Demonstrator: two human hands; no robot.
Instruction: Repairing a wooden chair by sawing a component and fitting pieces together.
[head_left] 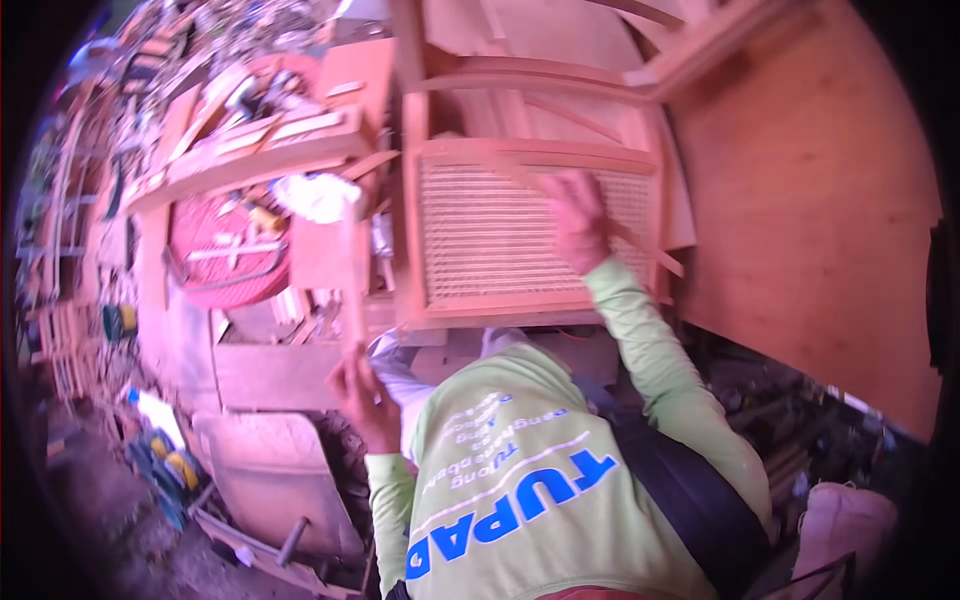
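Note:
In front of me lies a wooden frame (540,304) with a woven cane panel (490,235) set in it. My right hand (580,220) is over the panel's right half, fingers closed round a thin wooden strip (630,238) that slants across the cane and past the frame's right side. Lower down and to the left, my left hand (367,400) is raised beside my leg with bent fingers. A narrow pale length of wood (355,280) ends near its fingertips. Blur hides what those fingers hold, if anything.
A large wooden board (810,200) stands at right. To the left are a round red woven seat (225,255), a white plastic bag (318,197) and a long wooden rail (250,165). A chair-like panel (275,470) lies lower left. Wood scraps litter the far left.

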